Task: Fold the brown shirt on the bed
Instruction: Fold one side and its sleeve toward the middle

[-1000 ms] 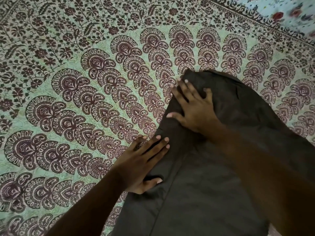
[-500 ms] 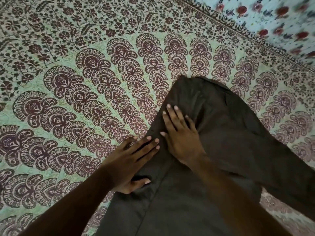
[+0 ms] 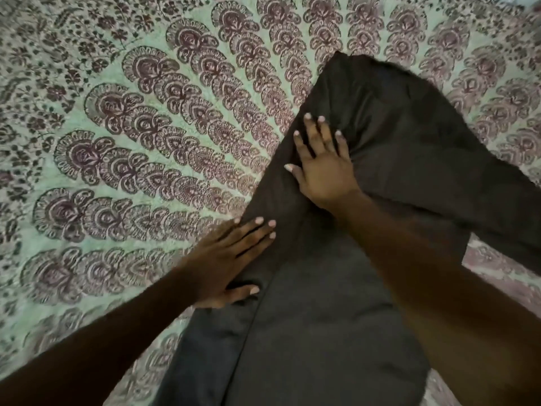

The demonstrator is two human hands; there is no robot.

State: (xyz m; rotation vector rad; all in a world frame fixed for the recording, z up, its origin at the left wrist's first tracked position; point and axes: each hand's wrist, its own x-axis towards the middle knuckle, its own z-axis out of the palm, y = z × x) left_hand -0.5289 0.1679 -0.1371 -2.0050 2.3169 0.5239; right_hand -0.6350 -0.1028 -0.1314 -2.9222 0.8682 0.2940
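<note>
The brown shirt (image 3: pixel 316 332) lies flat on the bed as a long dark strip running from the lower middle up to the upper right, with a part spreading off to the right edge. My left hand (image 3: pixel 231 259) presses flat on its left edge, fingers straight and pointing right. My right hand (image 3: pixel 322 168) lies flat higher up on the cloth, fingers spread and pointing away from me. A small pucker of fabric sits just beside my right fingers.
The bed (image 3: pixel 131 142) is covered by a pale green sheet printed with maroon fan and flower motifs, which fills the left and top of the view. My right forearm (image 3: pixel 439 273) crosses the shirt's right half.
My right hand slid back toward me along the shirt from near its far end, then stayed about mid-cloth. My left hand kept pressing the same left edge.
</note>
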